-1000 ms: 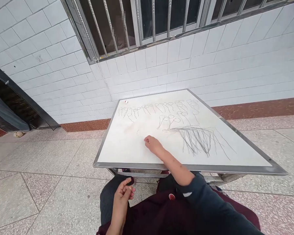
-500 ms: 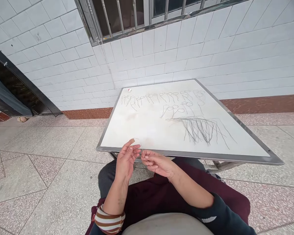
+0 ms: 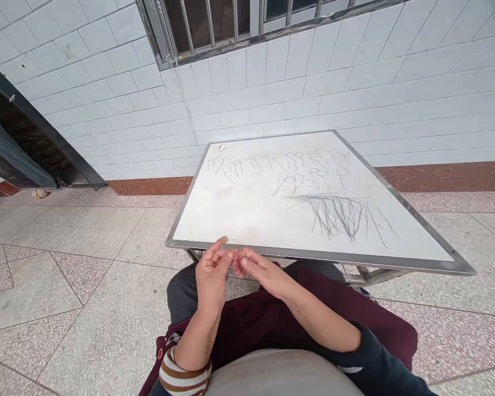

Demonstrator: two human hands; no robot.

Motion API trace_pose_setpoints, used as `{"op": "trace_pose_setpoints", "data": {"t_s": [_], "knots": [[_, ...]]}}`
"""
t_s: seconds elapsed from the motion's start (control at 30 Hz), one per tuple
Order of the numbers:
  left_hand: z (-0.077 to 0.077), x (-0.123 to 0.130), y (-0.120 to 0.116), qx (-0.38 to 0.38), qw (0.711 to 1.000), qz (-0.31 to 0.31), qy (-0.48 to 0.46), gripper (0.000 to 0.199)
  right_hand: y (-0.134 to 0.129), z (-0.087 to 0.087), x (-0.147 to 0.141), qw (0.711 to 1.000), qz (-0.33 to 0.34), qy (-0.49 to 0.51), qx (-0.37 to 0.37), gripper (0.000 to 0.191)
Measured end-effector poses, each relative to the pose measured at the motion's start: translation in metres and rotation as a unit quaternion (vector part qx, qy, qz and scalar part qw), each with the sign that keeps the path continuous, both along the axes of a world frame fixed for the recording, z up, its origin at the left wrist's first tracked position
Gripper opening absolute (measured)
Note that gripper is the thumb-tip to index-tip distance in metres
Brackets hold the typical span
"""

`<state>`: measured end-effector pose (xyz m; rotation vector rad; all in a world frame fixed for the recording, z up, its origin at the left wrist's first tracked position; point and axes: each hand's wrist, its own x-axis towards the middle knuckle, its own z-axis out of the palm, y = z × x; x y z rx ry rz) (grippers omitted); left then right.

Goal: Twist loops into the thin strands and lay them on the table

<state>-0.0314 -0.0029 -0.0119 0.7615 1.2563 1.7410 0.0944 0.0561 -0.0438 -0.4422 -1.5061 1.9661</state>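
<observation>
My left hand (image 3: 214, 269) is pinched on a thin wire at the front edge of the white table (image 3: 239, 212); a curved bit of the wire (image 3: 233, 240) shows above its fingertips. Something brown covers the tip of one left finger. Touching it from the right, my right hand (image 3: 258, 267) has its fingertips closed on the same thin wire. A pile of dark thin wires (image 3: 342, 214) lies on the right half of the table. Behind it, several wires bent into loops with long tails (image 3: 289, 158) are laid out in rows.
A small red and white object (image 3: 221, 148) lies at the table's back left corner. The table's grey metal rim (image 3: 322, 256) runs just beyond my hands. Behind stands a white tiled wall (image 3: 247, 104) with a barred window.
My right hand has moved left and up, so that the fingertips of both hands now meet. The left fingers have closed more. The view has shifted slightly.
</observation>
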Motion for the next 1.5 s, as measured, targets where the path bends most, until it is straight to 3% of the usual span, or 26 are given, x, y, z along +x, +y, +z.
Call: {"op": "trace_pose_setpoints", "data": {"t_s": [0.13, 0.3, 0.43, 0.67, 0.83, 1.0, 1.3, 1.5], "knots": [[0.005, 0.004, -0.006, -0.011, 0.999, -0.02, 0.048, 0.046, -0.002, 0.002, 0.0, 0.996, -0.065, -0.022, 0.062, 0.033], [0.002, 0.005, -0.007, -0.013, 0.997, -0.023, 0.068, 0.042, -0.004, 0.004, 0.003, 0.991, -0.093, -0.02, 0.096, 0.027], [-0.001, 0.005, -0.007, -0.012, 0.997, -0.05, 0.052, 0.043, -0.005, 0.005, 0.005, 0.987, -0.14, -0.013, 0.075, 0.027], [0.002, 0.006, -0.011, 0.011, 0.992, -0.126, -0.012, 0.046, -0.007, 0.01, 0.009, 0.992, -0.128, 0.023, 0.001, 0.029], [0.005, 0.005, -0.019, 0.024, 0.978, -0.202, -0.05, 0.055, -0.003, 0.016, 0.016, 0.989, -0.146, 0.017, -0.01, 0.027], [0.007, 0.002, -0.022, 0.028, 0.977, -0.206, -0.048, 0.055, 0.006, 0.019, 0.026, 0.983, -0.182, 0.008, 0.001, 0.023], [0.017, 0.011, -0.026, 0.029, 0.975, -0.21, -0.062, 0.052, 0.001, 0.024, 0.021, 0.99, -0.136, 0.021, -0.012, 0.021], [0.013, 0.009, -0.027, 0.021, 0.972, -0.226, -0.064, 0.055, -0.005, 0.026, 0.014, 0.994, -0.108, 0.008, -0.019, 0.023]]}}
